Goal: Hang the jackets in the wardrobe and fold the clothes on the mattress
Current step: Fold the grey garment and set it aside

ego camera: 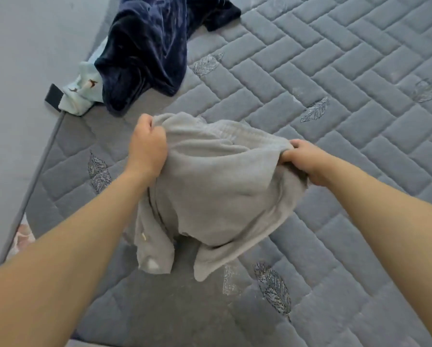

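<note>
A grey garment [217, 186] hangs bunched between my two hands above the quilted grey mattress [335, 83]. My left hand [147, 144] grips its top left edge in a fist. My right hand [302, 159] pinches the top right edge, fingers curled into the cloth. The garment's lower ends dangle just over the mattress. A dark navy velvet garment [149, 51] lies crumpled near the mattress's far left corner. A pale blue printed piece of clothing [81, 91] pokes out from under it.
The mattress's left edge [47, 156] runs along a grey floor [14, 71]. A small black strap [53, 96] sticks out at the edge beside the pale blue clothing. A patterned patch [22, 236] shows at the lower left edge.
</note>
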